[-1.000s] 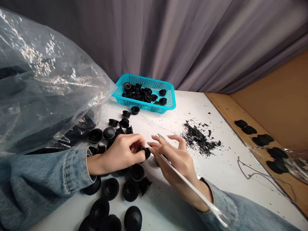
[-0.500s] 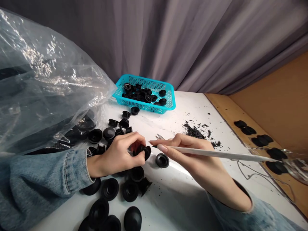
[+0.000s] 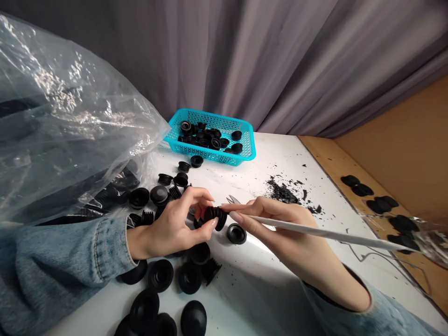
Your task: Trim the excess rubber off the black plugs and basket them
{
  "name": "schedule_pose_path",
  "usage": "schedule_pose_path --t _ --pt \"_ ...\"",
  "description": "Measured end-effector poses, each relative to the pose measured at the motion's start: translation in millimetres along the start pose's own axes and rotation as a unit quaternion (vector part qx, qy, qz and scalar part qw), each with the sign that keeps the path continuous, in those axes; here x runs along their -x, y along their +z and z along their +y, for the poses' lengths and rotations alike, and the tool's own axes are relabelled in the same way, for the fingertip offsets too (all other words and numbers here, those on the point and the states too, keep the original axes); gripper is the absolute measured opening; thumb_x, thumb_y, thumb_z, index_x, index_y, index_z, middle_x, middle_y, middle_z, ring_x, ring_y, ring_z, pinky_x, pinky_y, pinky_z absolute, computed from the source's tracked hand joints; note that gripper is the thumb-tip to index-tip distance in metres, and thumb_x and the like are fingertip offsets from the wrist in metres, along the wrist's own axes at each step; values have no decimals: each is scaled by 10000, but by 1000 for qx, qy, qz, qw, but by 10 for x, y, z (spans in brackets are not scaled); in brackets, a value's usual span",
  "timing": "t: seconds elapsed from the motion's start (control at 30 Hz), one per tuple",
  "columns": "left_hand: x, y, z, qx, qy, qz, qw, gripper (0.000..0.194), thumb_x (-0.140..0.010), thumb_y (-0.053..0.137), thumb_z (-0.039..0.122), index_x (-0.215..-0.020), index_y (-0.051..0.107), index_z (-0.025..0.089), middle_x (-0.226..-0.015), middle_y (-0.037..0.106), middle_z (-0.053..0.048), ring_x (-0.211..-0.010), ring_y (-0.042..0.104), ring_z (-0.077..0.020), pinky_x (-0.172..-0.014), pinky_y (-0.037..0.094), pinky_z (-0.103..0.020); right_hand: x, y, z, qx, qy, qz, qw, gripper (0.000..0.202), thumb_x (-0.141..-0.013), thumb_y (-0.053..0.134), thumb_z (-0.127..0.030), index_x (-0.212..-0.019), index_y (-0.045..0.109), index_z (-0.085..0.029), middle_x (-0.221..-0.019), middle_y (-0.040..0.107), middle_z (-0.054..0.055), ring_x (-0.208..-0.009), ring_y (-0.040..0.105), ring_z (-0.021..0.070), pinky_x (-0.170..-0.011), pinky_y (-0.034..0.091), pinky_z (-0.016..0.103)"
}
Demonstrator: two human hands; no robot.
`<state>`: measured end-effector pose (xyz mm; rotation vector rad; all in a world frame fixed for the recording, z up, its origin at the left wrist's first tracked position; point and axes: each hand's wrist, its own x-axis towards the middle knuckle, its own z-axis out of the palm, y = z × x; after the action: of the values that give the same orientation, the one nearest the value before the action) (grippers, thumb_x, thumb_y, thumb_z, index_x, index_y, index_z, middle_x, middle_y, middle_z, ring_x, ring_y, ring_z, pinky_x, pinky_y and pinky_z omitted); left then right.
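Observation:
My left hand (image 3: 175, 224) pinches a black ribbed plug (image 3: 216, 217) between thumb and fingertips, its flange turned to the right. In my right hand (image 3: 280, 217) is a long, slim pale-handled tool (image 3: 315, 229), held like a pencil. Its front end meets the plug's edge, where the fingers hide the tip. Pointed metal tips (image 3: 232, 199), like those of scissors, show just behind my right fingers; the rest is hidden. Close below the hands, a loose black plug (image 3: 237, 233) lies on the white table (image 3: 252, 280).
Beyond the hands stands a turquoise basket (image 3: 210, 153) holding several plugs. More plugs (image 3: 160, 275) lie around my left arm, beside a large clear plastic bag (image 3: 87, 126). Black shavings (image 3: 283, 192) are heaped at right. Several black discs (image 3: 362, 189) sit along the wooden strip.
The plug in my left hand has shifted slightly right and turned, and my left fingers have spread a little. My right hand has moved slightly with the tool, whose front end now meets the plug.

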<state>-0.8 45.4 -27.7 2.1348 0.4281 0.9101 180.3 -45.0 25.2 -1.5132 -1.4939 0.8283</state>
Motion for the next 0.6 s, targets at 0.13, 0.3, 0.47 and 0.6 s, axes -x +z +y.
schedule_pose_path --t 0.13,0.3,0.47,0.6 --pt "17 -1 -13 7 4 -10 1000 297 -793 574 134 -1022 397 201 -833 526 4 -693 530 -85 -626 490 -197 -6 -17 -16 -2 -2 10 1000 240 -822 607 -314 -616 617 -192 -765 743 48 -656 690 169 -537 509 218" --pt "30 -9 29 14 -9 -11 1000 258 -809 545 122 -990 379 201 -806 519 5 -661 516 -90 -597 481 -216 -26 -25 -18 -28 18 0 999 237 -813 622 -313 -607 616 -195 -808 745 47 -696 696 176 -557 517 226" --pt "21 -11 31 9 1 -1 1000 284 -784 566 110 -991 395 202 -820 518 7 -677 524 -93 -611 486 -219 -38 -49 -56 -87 106 -3 991 297 -766 663 -374 -548 554 -203 -827 738 77 -823 695 239 -616 534 284" --pt "17 -18 22 -6 14 5 1000 288 -777 570 107 -993 403 198 -812 513 9 -668 521 -91 -599 485 -215 -59 -73 -78 -92 142 3 986 339 -722 693 -415 -517 531 -199 -744 722 60 -784 685 228 -628 513 295"
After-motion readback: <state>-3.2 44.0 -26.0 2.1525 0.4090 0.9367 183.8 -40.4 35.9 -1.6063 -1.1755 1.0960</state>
